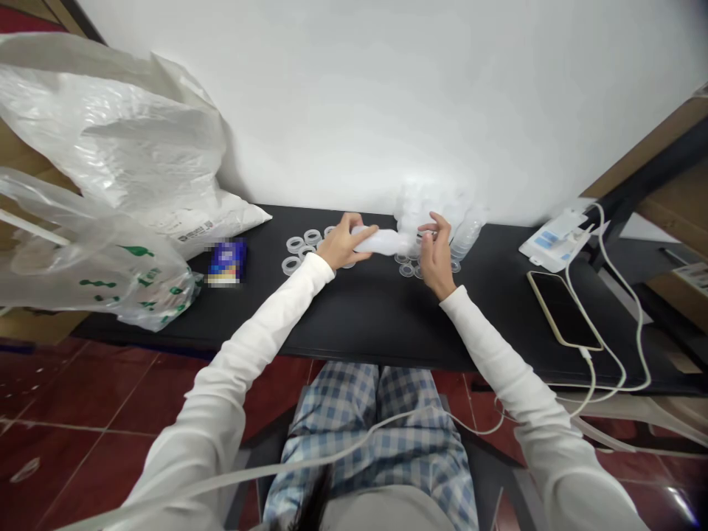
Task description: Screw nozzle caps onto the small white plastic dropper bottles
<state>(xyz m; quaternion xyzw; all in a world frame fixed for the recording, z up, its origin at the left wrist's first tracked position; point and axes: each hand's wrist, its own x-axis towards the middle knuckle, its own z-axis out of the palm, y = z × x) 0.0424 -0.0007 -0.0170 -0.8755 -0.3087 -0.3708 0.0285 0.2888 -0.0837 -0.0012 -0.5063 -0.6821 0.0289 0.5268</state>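
My left hand (341,243) is closed around a translucent white plastic bottle (381,241), tilted nearly flat with its narrow end to the right. That end is blurred. Just right of it, my right hand (438,254) has its fingers apart and curved, with nothing visible in them. White ring-shaped caps (291,265) lie in rows beside and partly under my left hand. Small clear discs (406,270) lie around my right hand, which hides some of them. Behind it, several translucent bottles (423,203) are grouped against the wall.
A large white plastic bag (138,140) and a clear printed bag (127,273) crowd the left, near a blue pack (226,259). A phone (564,310), a white cable (636,295) and a white-and-blue packet (556,237) lie right on the black table (365,317).
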